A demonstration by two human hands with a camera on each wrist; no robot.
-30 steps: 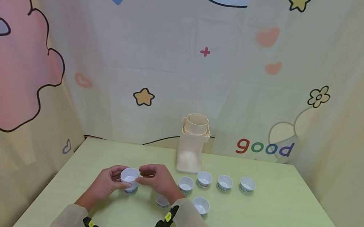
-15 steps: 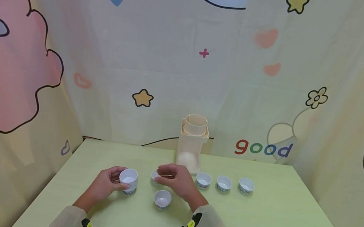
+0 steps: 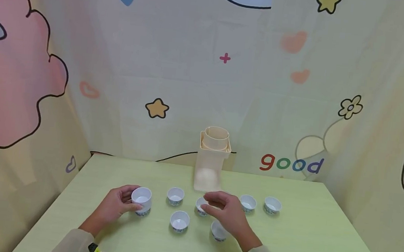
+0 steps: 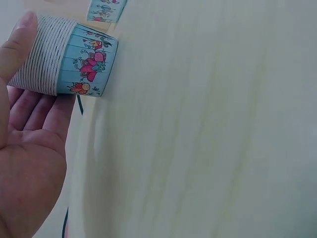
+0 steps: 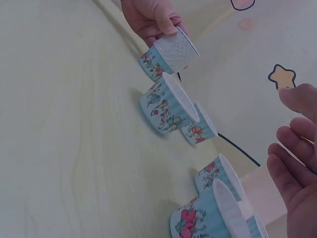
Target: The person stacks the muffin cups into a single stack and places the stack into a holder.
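Observation:
My left hand [image 3: 131,203] grips a stack of white paper cups [image 3: 141,199] standing on the pale green table [image 3: 307,241] at the left. In the left wrist view the thumb lies over the stack's ridged rims [image 4: 47,57], and the fingers are under it. My right hand [image 3: 216,209] hovers with loosely bent fingers [image 5: 292,148] and holds nothing. It is just above one single cup [image 3: 200,204] and beside another [image 3: 219,231]. Two more single cups [image 3: 175,195] [image 3: 180,220] stand between the hands.
A cream cup dispenser [image 3: 213,159] stands at the table's back edge, in front of a cartoon-print curtain. Two further cups [image 3: 247,202] [image 3: 272,205] stand in a row to the right of my right hand. The cups show blue floral sides [image 5: 166,109].
My right hand let go of a cup left of centre, which now stands on the table, and moved right over the middle cups. The left hand and its stack stayed put.

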